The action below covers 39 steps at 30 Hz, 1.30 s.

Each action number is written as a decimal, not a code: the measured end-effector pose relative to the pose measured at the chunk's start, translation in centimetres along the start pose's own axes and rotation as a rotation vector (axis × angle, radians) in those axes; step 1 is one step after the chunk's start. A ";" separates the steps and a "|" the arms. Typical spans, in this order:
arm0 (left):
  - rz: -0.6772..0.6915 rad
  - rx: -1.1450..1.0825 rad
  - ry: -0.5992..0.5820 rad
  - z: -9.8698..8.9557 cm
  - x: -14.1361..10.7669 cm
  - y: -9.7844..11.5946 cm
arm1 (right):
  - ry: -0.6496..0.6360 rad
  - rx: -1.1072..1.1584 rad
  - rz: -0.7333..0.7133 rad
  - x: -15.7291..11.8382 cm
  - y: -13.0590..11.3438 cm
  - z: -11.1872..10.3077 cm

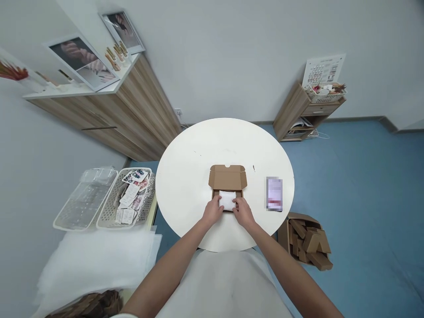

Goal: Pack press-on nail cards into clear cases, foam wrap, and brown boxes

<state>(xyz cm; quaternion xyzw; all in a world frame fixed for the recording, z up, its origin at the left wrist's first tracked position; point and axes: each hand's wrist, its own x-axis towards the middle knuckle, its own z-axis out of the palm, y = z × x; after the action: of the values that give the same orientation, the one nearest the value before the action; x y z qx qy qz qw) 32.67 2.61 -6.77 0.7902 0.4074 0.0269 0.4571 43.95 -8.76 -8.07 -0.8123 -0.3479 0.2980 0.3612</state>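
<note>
A small brown cardboard box (pixel 228 179) lies on the round white table (pixel 198 150), its lid folded back away from me. Inside its tray sits a white wrapped packet (pixel 227 200). My left hand (pixel 212 211) grips the packet's left edge, fingers bent over it. On the right edge, my right hand (pixel 243 212) holds the packet in the same way. Part of the tray's front wall shows between the hands.
A blurred phone-like item (pixel 274 194) lies at the table's right. Left of the table are a white basket of cards (pixel 111 207), a basket of clear plastic (pixel 82 203) and white sheets (pixel 99 256). A carton of brown boxes (pixel 306 240) stands on the floor at right.
</note>
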 end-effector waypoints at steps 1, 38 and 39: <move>0.002 0.013 -0.019 0.1 0.1 -0.1 | -0.024 -0.031 0.006 0.0 0.1 0.1; -0.233 -0.706 -0.012 -4.3 1.9 -0.2 | -0.048 0.743 0.231 2.8 0.8 -4.0; -0.217 -0.705 -0.032 -4.3 1.5 -0.1 | -0.066 0.750 0.214 2.4 0.8 -4.2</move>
<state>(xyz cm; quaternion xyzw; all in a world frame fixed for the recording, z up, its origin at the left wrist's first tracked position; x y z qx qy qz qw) 31.82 6.65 -4.87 0.5368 0.4475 0.1046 0.7075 48.68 -8.90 -6.90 -0.6455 -0.1395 0.4665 0.5884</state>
